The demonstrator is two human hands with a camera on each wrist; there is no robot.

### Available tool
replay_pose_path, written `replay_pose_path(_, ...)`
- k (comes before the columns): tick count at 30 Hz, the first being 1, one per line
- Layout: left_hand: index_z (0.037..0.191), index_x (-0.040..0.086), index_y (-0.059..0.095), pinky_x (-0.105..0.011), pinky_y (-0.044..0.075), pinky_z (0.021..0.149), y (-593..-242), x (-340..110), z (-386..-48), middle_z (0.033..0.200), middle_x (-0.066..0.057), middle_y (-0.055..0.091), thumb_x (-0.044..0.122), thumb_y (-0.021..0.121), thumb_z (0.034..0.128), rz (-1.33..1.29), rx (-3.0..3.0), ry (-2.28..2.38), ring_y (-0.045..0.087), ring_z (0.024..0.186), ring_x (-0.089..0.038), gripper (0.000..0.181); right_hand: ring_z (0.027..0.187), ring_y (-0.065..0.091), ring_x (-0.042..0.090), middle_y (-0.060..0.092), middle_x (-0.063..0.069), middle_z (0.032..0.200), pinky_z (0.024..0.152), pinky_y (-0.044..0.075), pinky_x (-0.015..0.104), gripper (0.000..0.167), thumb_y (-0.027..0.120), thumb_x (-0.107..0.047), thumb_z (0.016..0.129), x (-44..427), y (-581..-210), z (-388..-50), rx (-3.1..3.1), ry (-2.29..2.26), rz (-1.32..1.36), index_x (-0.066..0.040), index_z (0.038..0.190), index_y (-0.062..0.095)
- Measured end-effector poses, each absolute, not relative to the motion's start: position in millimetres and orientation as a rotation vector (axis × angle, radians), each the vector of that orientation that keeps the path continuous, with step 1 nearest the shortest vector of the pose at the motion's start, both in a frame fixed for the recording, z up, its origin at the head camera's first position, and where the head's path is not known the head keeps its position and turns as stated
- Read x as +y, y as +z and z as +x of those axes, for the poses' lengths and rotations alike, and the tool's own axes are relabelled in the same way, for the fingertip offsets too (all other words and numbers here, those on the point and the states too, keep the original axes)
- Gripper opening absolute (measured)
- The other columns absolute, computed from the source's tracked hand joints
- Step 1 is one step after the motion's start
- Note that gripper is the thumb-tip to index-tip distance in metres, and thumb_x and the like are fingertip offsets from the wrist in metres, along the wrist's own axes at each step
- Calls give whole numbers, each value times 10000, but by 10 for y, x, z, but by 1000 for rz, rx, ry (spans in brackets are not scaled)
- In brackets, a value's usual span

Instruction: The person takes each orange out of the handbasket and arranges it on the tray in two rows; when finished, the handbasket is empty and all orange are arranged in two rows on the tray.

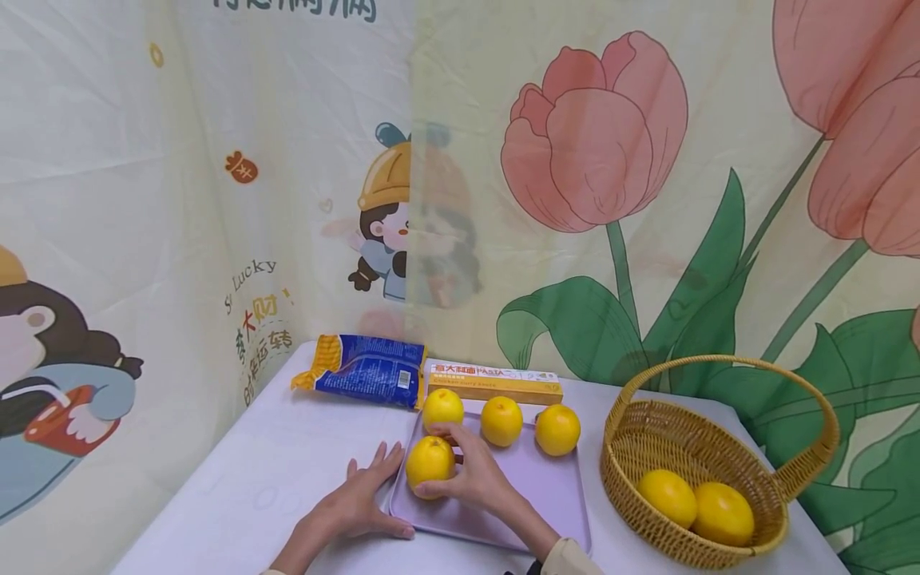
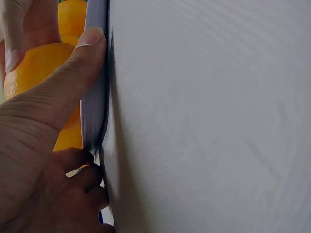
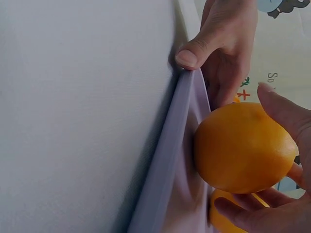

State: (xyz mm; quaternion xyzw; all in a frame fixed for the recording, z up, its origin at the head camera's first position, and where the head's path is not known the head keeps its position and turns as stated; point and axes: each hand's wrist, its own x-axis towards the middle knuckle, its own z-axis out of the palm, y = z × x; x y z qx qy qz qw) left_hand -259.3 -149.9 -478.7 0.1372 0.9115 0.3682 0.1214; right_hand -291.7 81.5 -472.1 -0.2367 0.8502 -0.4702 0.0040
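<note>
Touching tray [image 1: 557,483], lower centre of frame, with spread left hand [image 1: 359,499]; could skid if bumped. Clasping orange [image 1: 427,461], also lower centre, between thumb and fingers of right hand [image 1: 476,473]; might roll against rear orange [image 1: 442,409] if released off-balance.

Behind the right grip [image 1: 467,471], a pale beige sleeve [image 1: 573,558], with a small black piece [image 1: 534,568] beside its edge; behind the left grip [image 1: 355,503], a sliver of beige cuff [image 1: 272,572]; both ungloved, the left thumbnail [image 2: 92,37] short and rounded
</note>
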Motion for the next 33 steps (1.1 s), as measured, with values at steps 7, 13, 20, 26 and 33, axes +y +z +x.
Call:
replay_pose_path(7,1653,-12,371,-776,12,1262,-4809,-1501,-2568,1728,-281,279,364,1032,698,444,2671,1086,165,1624,-504,1222,1370,598,372,623,166,1486,1149,519,573,870,973,-291,809,1020,-4471,-2775,2645,-1537,-853,-43,1525,546)
replay_pose_path(13,1648,-30,369,-765,2,1265,-4794,-1484,-2582,1728,-288,269,353,1041,682,454,2674,1091,160,1624,-502,1237,1300,660,262,673,8,1444,1083,592,463,709,966,-324,823,1645,-3845,-2423,2808,-1397,-1020,-169,1440,652)
replay_pose_path(20,1662,-11,351,-758,-21,1268,-4784,-1500,-2592,1735,-284,246,357,1039,682,419,2664,1067,145,1628,-502,1253,1185,701,141,726,-37,1335,974,635,300,563,937,-375,852,2534,-3311,-2073,3030,-1097,-982,-213,1345,720)
replay_pose_path(26,1668,-6,337,-743,-34,1276,-4782,-1522,-2596,1731,-301,228,349,1036,687,410,2666,1068,144,1620,-519,1257,1173,722,157,745,46,1312,952,585,176,514,910,-247,893,3186,-3237,-2183,3047,-997,-793,-113,1350,715)
replay_pose_path(33,1677,9,327,-745,-27,1275,-4796,-1485,-2615,1730,-307,224,371,1032,694,406,2658,1040,152,1618,-523,1262,1130,725,365,754,166,1276,904,662,367,591,911,-268,889,3762,-3498,-2536,2855,-856,-652,41,1342,691)
